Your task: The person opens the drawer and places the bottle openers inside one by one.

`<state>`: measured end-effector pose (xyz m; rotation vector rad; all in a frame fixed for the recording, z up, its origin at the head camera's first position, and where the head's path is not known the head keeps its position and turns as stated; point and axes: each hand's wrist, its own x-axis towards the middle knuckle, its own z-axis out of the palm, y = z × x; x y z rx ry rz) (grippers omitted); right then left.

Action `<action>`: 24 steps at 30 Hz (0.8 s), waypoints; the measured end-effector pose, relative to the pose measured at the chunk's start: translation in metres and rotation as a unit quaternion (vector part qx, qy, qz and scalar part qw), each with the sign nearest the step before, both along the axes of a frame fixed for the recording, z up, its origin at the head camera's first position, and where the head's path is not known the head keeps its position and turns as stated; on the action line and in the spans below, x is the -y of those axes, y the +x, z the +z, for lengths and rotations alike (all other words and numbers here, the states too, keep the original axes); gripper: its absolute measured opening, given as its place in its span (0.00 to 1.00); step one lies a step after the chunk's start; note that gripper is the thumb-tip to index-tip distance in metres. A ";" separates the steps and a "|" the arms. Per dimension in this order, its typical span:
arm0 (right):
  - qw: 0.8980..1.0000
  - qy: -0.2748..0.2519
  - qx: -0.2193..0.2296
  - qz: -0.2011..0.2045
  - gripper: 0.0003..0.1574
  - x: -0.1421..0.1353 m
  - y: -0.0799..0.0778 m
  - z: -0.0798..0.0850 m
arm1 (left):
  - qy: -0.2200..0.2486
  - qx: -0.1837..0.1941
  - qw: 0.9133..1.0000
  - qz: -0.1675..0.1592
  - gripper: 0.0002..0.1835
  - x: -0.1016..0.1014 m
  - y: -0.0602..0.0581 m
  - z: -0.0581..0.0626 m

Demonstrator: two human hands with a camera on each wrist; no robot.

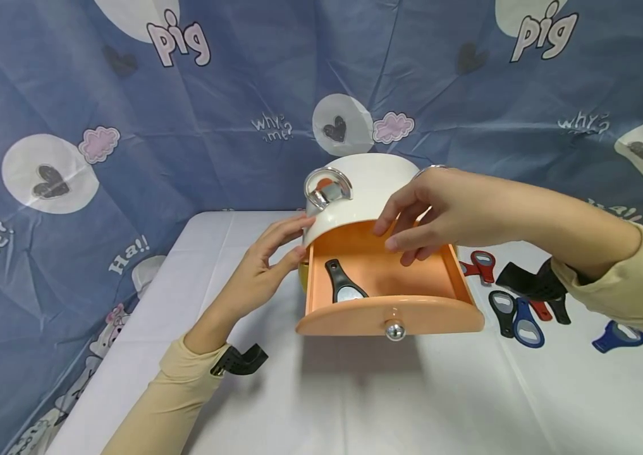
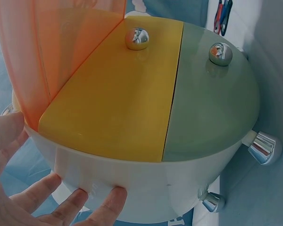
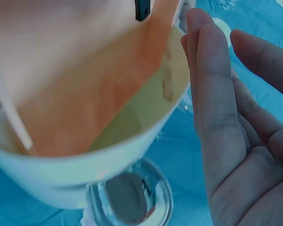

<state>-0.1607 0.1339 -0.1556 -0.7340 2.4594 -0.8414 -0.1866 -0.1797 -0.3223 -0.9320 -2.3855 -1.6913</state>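
- Orange drawer [image 1: 355,320] juts toward the near side from the round white cabinet [image 1: 375,177]; inside, at its left, lies a black bottle opener [image 1: 344,281].
- Left hand [image 1: 258,272]: fingers spread, touching the cabinet's left side. Uneven pressure there could probably make the cabinet swivel or slide on the desk [image 1: 389,411].
- Right hand [image 1: 440,212]: fingers loosely bent, apart and empty, above the drawer's far right part. Lowered carelessly, they could tip the drawer downward, since little seems to support its near end.
- A hard shove on the chrome knob [image 1: 395,330] might trap a fingertip or send the opener sliding.
- Blue bottle opener [image 1: 528,332], right of the cabinet, lies beside a second black bottle opener [image 1: 506,323]; a low-sweeping right sleeve [image 1: 628,278] could scatter both.
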 end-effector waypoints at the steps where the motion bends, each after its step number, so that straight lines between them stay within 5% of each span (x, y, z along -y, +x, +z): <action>1: 1.000 -0.002 -0.003 -0.003 0.19 -0.003 -0.001 0.000 | 0.001 0.000 1.000 -0.001 0.26 0.000 0.000 0.000; 14: 0.994 -0.014 -0.055 -0.091 0.24 -0.055 -0.022 -0.005 | 0.007 0.003 1.000 -0.003 0.26 -0.001 0.001 0.000; 24: 0.985 -0.037 -0.036 -0.165 0.26 -0.104 -0.050 -0.015 | 0.003 0.006 1.000 -0.001 0.26 -0.001 0.000 0.000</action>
